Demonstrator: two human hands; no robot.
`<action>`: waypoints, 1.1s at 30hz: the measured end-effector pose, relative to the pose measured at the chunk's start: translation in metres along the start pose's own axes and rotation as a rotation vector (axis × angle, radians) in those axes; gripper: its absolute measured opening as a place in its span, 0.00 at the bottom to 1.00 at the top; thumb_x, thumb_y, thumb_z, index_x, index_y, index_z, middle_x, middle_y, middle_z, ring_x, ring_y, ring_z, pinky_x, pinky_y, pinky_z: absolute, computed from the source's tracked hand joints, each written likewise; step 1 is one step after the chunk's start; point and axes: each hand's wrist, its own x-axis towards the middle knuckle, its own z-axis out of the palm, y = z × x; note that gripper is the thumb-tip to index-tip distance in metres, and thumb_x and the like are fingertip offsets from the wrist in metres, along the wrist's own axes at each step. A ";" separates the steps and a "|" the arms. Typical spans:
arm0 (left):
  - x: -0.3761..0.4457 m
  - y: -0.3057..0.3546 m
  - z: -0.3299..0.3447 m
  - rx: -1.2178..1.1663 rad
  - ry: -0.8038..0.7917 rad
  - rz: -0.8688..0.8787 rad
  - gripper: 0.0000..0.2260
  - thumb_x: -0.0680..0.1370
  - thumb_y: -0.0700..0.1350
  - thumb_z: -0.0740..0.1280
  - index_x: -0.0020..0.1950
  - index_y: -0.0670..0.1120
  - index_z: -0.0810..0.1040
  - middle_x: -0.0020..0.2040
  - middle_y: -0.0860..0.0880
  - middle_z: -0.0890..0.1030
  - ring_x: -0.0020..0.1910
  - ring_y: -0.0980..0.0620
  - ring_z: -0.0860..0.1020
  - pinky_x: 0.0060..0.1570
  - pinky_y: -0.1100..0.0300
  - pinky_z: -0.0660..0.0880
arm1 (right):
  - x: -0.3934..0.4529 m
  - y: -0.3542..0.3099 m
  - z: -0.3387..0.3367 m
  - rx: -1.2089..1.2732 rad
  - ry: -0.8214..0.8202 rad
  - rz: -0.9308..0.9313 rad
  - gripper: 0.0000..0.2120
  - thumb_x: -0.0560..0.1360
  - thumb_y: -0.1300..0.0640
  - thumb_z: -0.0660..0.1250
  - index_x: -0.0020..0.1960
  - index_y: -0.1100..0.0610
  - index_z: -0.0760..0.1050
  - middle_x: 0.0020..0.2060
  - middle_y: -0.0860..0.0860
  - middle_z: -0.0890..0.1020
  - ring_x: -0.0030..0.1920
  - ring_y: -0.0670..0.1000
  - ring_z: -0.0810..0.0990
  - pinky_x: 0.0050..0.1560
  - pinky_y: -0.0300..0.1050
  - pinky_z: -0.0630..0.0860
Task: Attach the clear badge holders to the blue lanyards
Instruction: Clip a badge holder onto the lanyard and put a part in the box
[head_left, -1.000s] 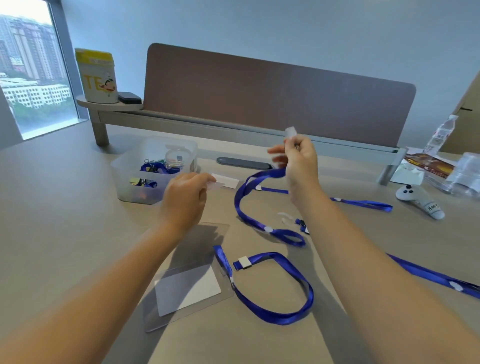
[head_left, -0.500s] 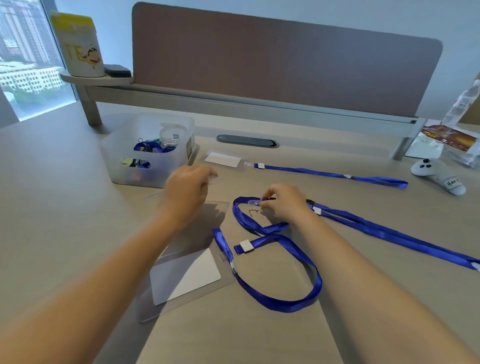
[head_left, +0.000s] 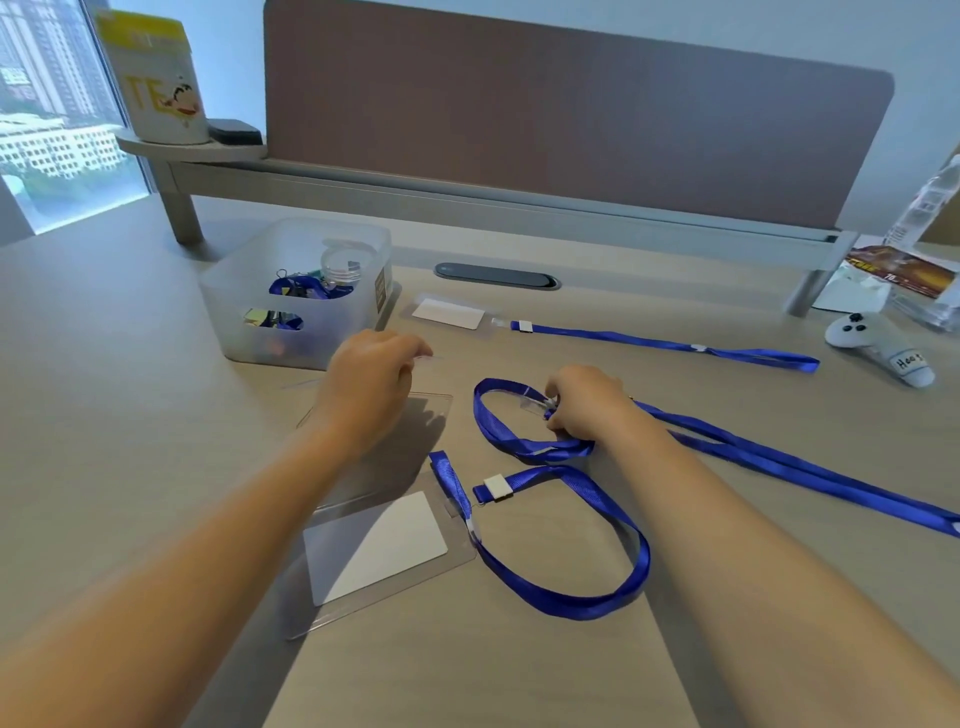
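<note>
Now my left hand pinches the thin edge of a flat, clear plastic holder lying on the matte counter. My right hand is closed on the clip end of a woven blue lanyard, whose doubled ribbon runs away rightward across the counter.

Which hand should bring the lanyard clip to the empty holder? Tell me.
Right. The right hand already pinches the lanyard's clip end; the left hand rests on the empty holder, steadying it.
</note>
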 end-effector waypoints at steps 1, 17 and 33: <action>0.000 -0.001 -0.001 0.005 0.006 0.009 0.08 0.73 0.30 0.64 0.49 0.35 0.80 0.45 0.35 0.84 0.45 0.36 0.80 0.47 0.47 0.75 | 0.000 -0.002 0.000 -0.051 0.020 0.008 0.13 0.75 0.57 0.64 0.59 0.58 0.74 0.47 0.55 0.79 0.50 0.54 0.74 0.54 0.48 0.66; 0.008 -0.027 -0.043 -0.038 0.072 -0.201 0.09 0.75 0.34 0.62 0.54 0.36 0.78 0.50 0.37 0.82 0.50 0.38 0.78 0.47 0.56 0.71 | 0.006 -0.043 -0.032 0.329 0.317 -0.061 0.11 0.76 0.63 0.59 0.52 0.64 0.78 0.39 0.56 0.76 0.39 0.54 0.72 0.34 0.39 0.66; 0.032 -0.106 -0.110 -0.147 0.194 -0.561 0.10 0.77 0.37 0.61 0.57 0.39 0.76 0.55 0.41 0.81 0.51 0.48 0.76 0.49 0.63 0.68 | 0.074 -0.181 -0.111 1.292 0.559 -0.070 0.07 0.75 0.63 0.61 0.50 0.60 0.77 0.51 0.61 0.82 0.48 0.58 0.80 0.55 0.56 0.79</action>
